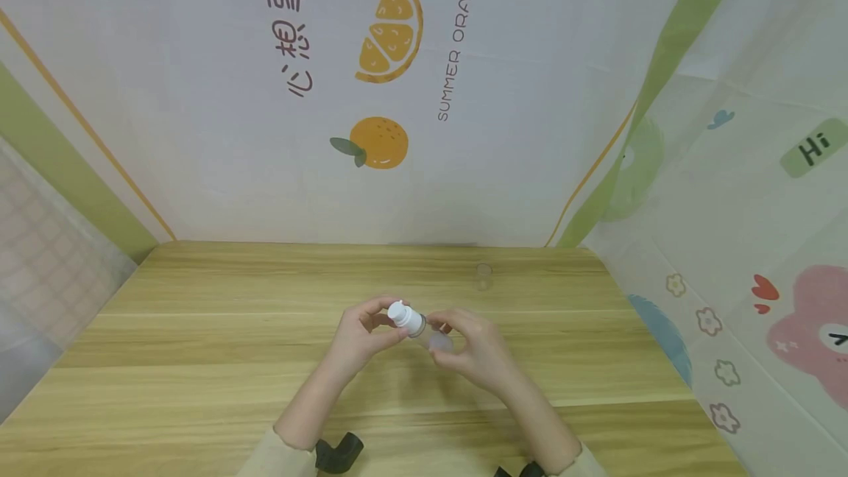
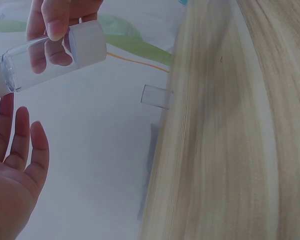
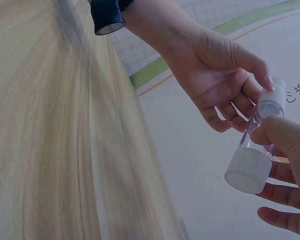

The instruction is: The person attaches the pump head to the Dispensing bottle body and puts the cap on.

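Note:
A small clear pump bottle point(image 1: 422, 336) with a white pump top point(image 1: 407, 319) and a white base point(image 3: 248, 171) is held tilted above the table between both hands. My left hand point(image 1: 358, 333) pinches the white top between thumb and fingers; its other fingers are spread in the left wrist view. On the clear body, close to the base, my right hand point(image 1: 477, 348) grips with thumb and fingers. A clear cylindrical cap point(image 1: 483, 277) stands on the table beyond the right hand, and it also shows in the left wrist view.
The wooden table point(image 1: 199, 359) reaches back to a white printed curtain point(image 1: 218, 131). More printed curtain point(image 1: 729, 241) hangs along the right side. A black wrist mount point(image 1: 339, 453) sits at the left sleeve, and another is partly visible at the right.

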Available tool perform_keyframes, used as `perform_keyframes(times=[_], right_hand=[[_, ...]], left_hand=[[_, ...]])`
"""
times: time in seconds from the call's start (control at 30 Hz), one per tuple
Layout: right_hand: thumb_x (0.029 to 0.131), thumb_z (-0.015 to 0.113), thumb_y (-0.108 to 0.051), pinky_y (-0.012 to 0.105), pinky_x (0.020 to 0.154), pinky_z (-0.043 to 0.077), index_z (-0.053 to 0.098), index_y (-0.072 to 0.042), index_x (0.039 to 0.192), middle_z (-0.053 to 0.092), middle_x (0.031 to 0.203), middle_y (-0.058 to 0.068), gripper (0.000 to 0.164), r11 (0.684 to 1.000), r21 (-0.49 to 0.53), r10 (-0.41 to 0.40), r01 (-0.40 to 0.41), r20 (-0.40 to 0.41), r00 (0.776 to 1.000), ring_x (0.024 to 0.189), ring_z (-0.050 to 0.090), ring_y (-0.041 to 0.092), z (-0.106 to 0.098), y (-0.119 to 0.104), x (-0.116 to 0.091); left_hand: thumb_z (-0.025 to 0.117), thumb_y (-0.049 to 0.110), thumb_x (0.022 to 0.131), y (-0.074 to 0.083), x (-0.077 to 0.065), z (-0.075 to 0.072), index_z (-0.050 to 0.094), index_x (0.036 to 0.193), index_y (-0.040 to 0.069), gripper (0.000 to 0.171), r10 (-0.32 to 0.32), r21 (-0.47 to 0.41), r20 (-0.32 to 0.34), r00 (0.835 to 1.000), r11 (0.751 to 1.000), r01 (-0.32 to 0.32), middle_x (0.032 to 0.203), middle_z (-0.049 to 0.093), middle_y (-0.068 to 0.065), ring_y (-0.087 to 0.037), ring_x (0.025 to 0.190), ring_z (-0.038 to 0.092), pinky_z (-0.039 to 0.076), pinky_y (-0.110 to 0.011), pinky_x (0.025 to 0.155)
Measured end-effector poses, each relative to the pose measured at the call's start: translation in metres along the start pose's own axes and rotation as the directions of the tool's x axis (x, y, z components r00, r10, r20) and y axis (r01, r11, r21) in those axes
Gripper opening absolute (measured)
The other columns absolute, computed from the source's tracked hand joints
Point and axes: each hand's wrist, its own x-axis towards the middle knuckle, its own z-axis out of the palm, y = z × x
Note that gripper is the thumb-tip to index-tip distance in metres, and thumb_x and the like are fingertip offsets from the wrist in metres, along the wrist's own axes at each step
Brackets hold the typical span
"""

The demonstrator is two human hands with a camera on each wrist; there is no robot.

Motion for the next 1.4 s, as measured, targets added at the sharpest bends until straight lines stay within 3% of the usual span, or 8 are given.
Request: perform_keyframes(times=[0.4,0.8,1.13,1.4], right_hand=[[0.073,0.08,-0.008,0.029,0.075,0.053,0.066,-0.009,0.112,0.066,0.106,-0.003,0.041,1.0,-0.009,0.013,-0.013,0.004,1.0,0.09,0.06,0.011,-0.0025,-0.0019,-0.0004],[0.072,0.08,-0.005,0.029,0.075,0.053,0.066,-0.007,0.11,0.067,0.105,-0.001,0.041,1.0,-0.002,-0.004,0.004,-0.004,1.0,0.089,0.061,0.011,-0.0018,-0.0005,-0.0006],[0.073,0.079,-0.005,0.038,0.074,0.055,0.066,-0.007,0.112,0.067,0.105,0.002,0.041,1.0,0.01,0.004,-0.004,0.005,1.0,0.09,0.061,0.012,-0.0021,-0.0001,-0.001],[0.073,0.079,-0.004,0.038,0.074,0.055,0.065,-0.009,0.112,0.067,0.105,0.005,0.042,1.0,0.008,0.002,-0.002,0.008,1.0,0.09,0.061,0.013,-0.0021,0.0005,-0.001]], left_hand=[[0.078,0.006,0.078,0.0025,0.0001,0.0007,0.061,0.116,-0.001,0.042,-0.047,0.033,-0.044,0.998,0.998,0.048,0.114,0.06,-0.014,-0.036,0.096,0.053,0.054,-0.037,0.073],[0.079,0.004,0.076,0.0052,0.0001,0.0042,0.066,0.105,0.004,0.031,-0.079,0.027,-0.095,0.992,0.996,0.082,0.11,0.062,-0.011,-0.032,0.093,0.055,0.054,-0.036,0.071],[0.079,0.003,0.077,0.0065,-0.0006,0.0052,0.066,0.104,0.002,0.03,-0.054,0.018,-0.091,0.994,0.998,0.056,0.11,0.062,-0.013,-0.036,0.094,0.055,0.054,-0.034,0.071],[0.078,0.002,0.077,0.0064,-0.0009,0.005,0.067,0.106,0.001,0.031,-0.042,0.009,-0.081,0.996,0.999,0.043,0.11,0.063,-0.013,-0.038,0.095,0.055,0.054,-0.035,0.071]])
